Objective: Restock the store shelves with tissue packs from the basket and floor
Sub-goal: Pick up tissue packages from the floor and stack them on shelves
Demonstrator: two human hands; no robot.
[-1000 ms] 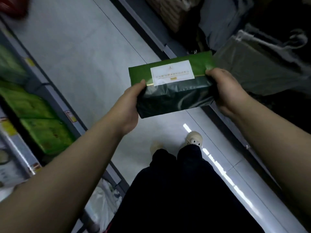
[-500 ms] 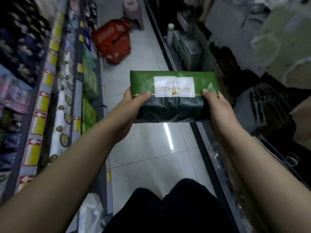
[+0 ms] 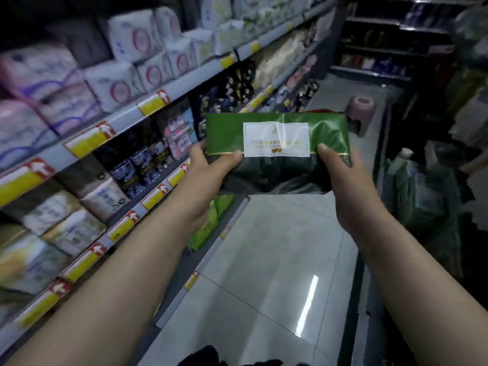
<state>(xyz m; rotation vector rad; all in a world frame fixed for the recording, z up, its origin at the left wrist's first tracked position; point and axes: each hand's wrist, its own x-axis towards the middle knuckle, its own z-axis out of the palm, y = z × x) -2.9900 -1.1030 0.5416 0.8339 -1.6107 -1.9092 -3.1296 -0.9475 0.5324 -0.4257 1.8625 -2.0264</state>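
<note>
A green tissue pack (image 3: 330, 133) with a white label is held level in front of me, above the aisle floor. My left hand (image 3: 211, 170) grips its left end, thumb on top. My right hand (image 3: 343, 180) grips its right end, thumb on the top face beside the label. On the lowest shelf to the left, below the pack, lie several bright green packs (image 3: 211, 223). Only a sliver of the red basket (image 3: 320, 111) shows above the pack's top edge; the rest is hidden.
Shelves (image 3: 169, 93) full of white, pink and dark packs with yellow price tags run along the left. A pink stool (image 3: 363, 109) stands down the aisle. Dark shelving and green bundles (image 3: 422, 196) line the right. The tiled floor (image 3: 264, 260) lies between.
My view has risen from the floor to the left shelves and down the aisle. Both hands still hold the green pack, now nearer the left shelving.
</note>
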